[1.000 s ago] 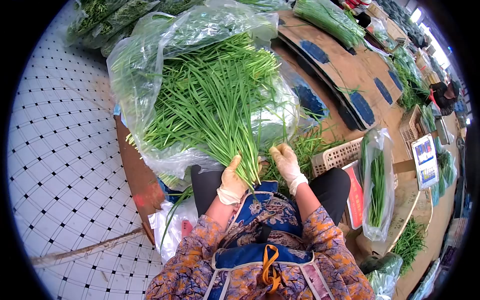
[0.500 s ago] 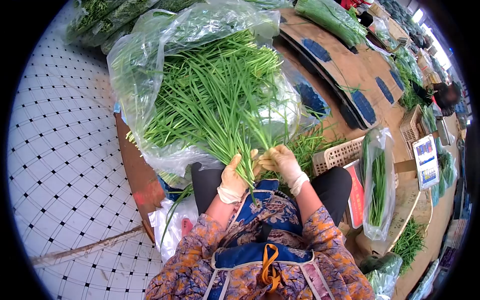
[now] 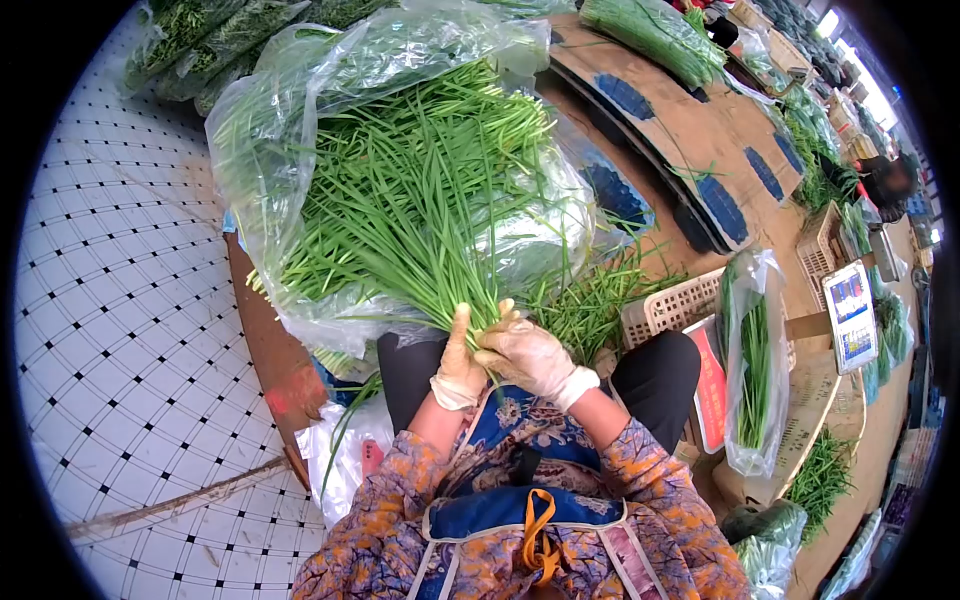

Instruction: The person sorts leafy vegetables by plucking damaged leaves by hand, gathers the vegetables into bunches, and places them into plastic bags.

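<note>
A bunch of garlic chives (image 3: 440, 255) is gripped near its lower end by my gloved left hand (image 3: 459, 362), with the long green leaves fanning away from me. My gloved right hand (image 3: 530, 352) is closed against the same end, its fingertips touching the stalks; exactly what lies inside those fingers is partly hidden. Beyond my hands, a large heap of chives (image 3: 370, 160) rests in an opened clear plastic bag (image 3: 265, 110). Loose trimmed leaves (image 3: 590, 315) are scattered to the right of the bunch.
At right are a plastic basket (image 3: 675, 308), a bagged bundle of chives (image 3: 752, 370) and a scale display (image 3: 850, 317). A cardboard-covered bench (image 3: 680, 150) curves behind. Tiled floor (image 3: 150, 330) spreads left. Another person (image 3: 885, 185) is at far right.
My right hand has moved left and down to meet my left hand at the base of the bunch. The separate leaves it held at the right have come over to the bunch.
</note>
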Demonstrator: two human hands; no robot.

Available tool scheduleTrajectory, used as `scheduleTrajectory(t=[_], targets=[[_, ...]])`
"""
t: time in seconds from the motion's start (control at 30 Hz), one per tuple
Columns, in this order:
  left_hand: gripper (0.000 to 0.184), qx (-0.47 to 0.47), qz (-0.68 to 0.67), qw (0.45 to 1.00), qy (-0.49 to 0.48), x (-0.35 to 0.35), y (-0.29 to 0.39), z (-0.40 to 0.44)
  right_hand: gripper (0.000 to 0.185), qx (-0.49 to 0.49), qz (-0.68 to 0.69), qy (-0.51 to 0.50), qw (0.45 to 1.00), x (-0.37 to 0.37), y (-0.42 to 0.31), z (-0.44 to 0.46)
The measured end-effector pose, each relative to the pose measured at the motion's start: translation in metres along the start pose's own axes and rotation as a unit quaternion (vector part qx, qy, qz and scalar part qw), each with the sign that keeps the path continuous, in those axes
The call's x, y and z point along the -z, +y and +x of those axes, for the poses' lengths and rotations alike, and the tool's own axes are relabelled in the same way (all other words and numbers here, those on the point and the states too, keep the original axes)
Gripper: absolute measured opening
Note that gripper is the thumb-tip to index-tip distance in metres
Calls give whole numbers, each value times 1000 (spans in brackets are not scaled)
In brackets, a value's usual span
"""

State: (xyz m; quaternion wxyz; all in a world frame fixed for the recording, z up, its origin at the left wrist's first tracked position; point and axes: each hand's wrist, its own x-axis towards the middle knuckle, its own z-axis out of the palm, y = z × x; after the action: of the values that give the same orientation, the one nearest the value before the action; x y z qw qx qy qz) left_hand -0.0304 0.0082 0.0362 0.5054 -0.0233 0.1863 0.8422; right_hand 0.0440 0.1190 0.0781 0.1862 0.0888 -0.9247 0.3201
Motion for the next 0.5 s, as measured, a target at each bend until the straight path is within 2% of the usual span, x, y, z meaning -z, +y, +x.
scheduleTrajectory(t=[0.03, 0.07, 0.1, 0.13, 0.17, 0.23, 0.27, 0.3, 0.37, 0.43, 0.5], targets=[[57, 31, 41, 998, 41, 11, 0, 0, 23, 0, 4, 0, 1000, 4, -3, 1], [49, -11, 58, 996, 71, 12, -2, -1, 25, -162, 60, 28, 985, 12, -9, 4], [42, 5, 20, 1000, 3, 14, 2, -4, 27, -321, 113, 54, 939, 18, -11, 5], [41, 6, -5, 1000, 17, 16, 1, -3, 32, -359, 82, 88, 926, 21, -8, 5], [40, 8, -30, 999, 27, 16, 0, 0, 34, -431, 119, 29, 894, 27, -6, 9], [39, 35, -79, 996, -5, 6, 0, -1, 31, -459, 270, -73, 843, -7, 32, -10], [39, 49, -79, 994, -53, 1, 1, -1, 25, -504, 500, -3, 704, -17, 31, -10], [39, 51, -79, 994, -55, 3, 1, 1, 18, -496, 456, 2, 739, -20, 35, -13], [39, -16, -23, 999, 14, 11, 0, -1, 15, -480, 479, 61, 732, -19, 28, -15], [38, 2, -39, 999, 3, 12, 1, -4, 15, -512, 483, 99, 703, -14, 26, -18], [37, -20, -65, 997, 37, 24, -3, 1, 15, -510, 512, 171, 669, -19, 43, -35]])
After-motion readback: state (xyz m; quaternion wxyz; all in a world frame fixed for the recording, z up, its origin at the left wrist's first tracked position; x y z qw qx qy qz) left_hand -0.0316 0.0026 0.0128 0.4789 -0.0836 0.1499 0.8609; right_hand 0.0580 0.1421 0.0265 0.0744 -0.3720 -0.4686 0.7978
